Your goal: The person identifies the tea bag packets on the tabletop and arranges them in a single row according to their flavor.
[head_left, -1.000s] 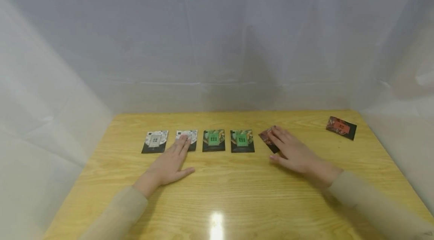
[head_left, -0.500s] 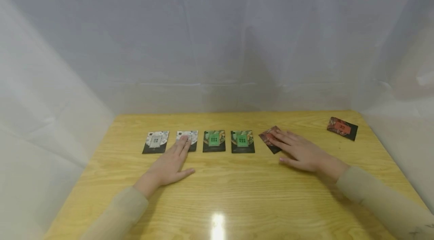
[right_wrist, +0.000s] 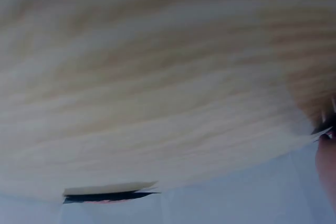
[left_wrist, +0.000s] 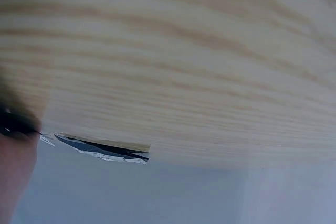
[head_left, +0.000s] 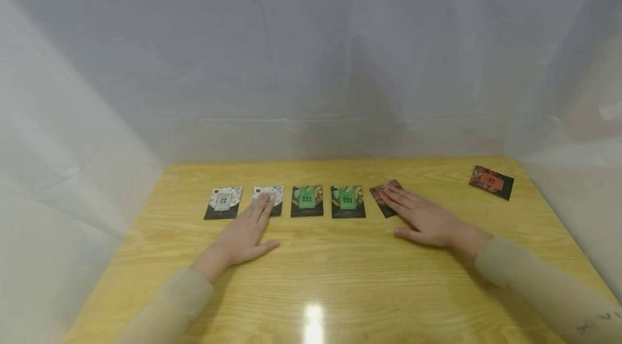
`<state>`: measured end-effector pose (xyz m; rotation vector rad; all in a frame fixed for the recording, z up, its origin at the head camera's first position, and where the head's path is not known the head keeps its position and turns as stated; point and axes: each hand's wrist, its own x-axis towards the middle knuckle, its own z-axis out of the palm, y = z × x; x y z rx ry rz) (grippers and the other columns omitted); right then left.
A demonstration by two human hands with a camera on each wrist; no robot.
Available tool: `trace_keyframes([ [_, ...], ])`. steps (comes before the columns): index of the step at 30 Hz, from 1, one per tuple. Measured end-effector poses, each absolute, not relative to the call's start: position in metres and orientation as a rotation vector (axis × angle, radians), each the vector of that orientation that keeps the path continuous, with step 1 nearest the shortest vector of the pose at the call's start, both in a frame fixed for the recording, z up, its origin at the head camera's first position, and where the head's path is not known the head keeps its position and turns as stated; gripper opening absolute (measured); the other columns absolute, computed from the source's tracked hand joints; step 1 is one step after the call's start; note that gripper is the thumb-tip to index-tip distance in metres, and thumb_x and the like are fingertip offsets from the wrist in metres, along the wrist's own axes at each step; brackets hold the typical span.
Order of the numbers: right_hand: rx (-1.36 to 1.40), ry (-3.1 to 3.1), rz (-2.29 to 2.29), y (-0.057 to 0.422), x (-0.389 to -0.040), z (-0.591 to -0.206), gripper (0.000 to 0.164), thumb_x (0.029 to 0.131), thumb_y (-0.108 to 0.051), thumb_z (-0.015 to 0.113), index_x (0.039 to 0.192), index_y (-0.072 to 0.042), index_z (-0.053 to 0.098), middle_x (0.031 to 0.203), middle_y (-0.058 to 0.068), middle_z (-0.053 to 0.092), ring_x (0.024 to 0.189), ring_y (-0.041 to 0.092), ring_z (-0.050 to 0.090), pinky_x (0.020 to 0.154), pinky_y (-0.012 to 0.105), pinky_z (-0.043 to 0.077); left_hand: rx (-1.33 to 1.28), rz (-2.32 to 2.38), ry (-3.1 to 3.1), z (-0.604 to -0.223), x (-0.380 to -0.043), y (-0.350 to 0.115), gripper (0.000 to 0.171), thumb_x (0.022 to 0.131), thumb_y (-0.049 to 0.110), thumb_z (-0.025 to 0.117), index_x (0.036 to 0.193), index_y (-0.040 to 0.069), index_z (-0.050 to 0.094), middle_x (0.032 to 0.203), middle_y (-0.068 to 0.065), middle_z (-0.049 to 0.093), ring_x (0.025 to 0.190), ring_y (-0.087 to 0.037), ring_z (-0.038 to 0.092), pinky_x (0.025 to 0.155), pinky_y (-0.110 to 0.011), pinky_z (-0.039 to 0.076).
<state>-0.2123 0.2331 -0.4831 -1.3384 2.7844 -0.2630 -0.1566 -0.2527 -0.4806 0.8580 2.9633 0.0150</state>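
Note:
In the head view, my left hand [head_left: 243, 233] lies flat with its fingertips resting on a white-and-black packet [head_left: 274, 193], the second from the left. Straight fingers of my right hand [head_left: 427, 220] rest on a tilted red-and-black packet [head_left: 381, 193], covering its right part. Between the hands lie two green-and-black packets, the left one [head_left: 306, 201] and the right one [head_left: 347, 202], both square to the table. Another white-and-black packet [head_left: 223, 203] is at the left end of the row. The wrist views show only a small part of each hand.
A second red-and-black packet [head_left: 492, 182] lies slanted near the table's far right corner. The wooden table [head_left: 311, 268] has a bright light reflection near its front. White sheeting [head_left: 311, 63] stands behind it and along both sides.
My right hand has shifted slightly right and back left over the red packet, which has turned a little. My left hand and the other packets stay in place.

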Motion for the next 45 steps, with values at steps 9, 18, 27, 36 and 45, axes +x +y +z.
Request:
trace_keyframes([
  [9,-1.193,2.859,-0.158,0.214,-0.198,-0.484,0.084,0.109,-0.053,0.051,0.165,0.005,0.026,0.175,0.026,0.022,0.163,0.045,0.022,0.133,0.058,0.027,0.85,0.023,2.968,-0.48,-0.156,-0.253,0.1,0.105,0.063,0.05,0.166,-0.008,0.015,0.175,-0.03,0.01,0.164,-0.045,0.014,0.134,-0.053,0.024],
  [18,-1.065,2.906,-0.092,0.195,-0.186,-0.478,0.087,0.109,-0.056,0.049,0.163,0.01,0.027,0.173,0.031,0.021,0.162,0.048,0.021,0.133,0.059,0.026,0.849,0.028,2.972,-0.479,-0.156,-0.252,0.1,0.105,0.063,0.051,0.166,-0.009,0.016,0.175,-0.03,0.01,0.164,-0.045,0.014,0.134,-0.053,0.024],
  [27,-1.026,2.897,-0.131,0.192,-0.182,-0.478,0.087,0.109,-0.054,0.05,0.165,0.008,0.024,0.173,0.031,0.019,0.162,0.049,0.018,0.133,0.062,0.026,0.838,0.035,2.961,-0.481,-0.156,-0.253,0.1,0.105,0.064,0.048,0.167,-0.008,0.015,0.176,-0.029,0.009,0.165,-0.044,0.013,0.135,-0.053,0.023],
  [36,-1.005,2.892,-0.147,0.189,-0.178,-0.477,0.084,0.11,-0.053,0.049,0.165,0.006,0.027,0.174,0.03,0.02,0.163,0.048,0.018,0.132,0.063,0.025,0.84,0.034,2.963,-0.481,-0.156,-0.254,0.101,0.105,0.064,0.05,0.167,-0.008,0.014,0.176,-0.029,0.009,0.164,-0.045,0.013,0.134,-0.053,0.023],
  [45,-0.98,2.891,-0.124,0.186,-0.178,-0.476,0.085,0.11,-0.054,0.049,0.165,0.006,0.026,0.174,0.03,0.02,0.163,0.048,0.019,0.132,0.063,0.025,0.852,0.038,2.962,-0.48,-0.156,-0.253,0.1,0.105,0.063,0.049,0.166,-0.008,0.015,0.175,-0.03,0.01,0.164,-0.045,0.014,0.134,-0.054,0.023],
])
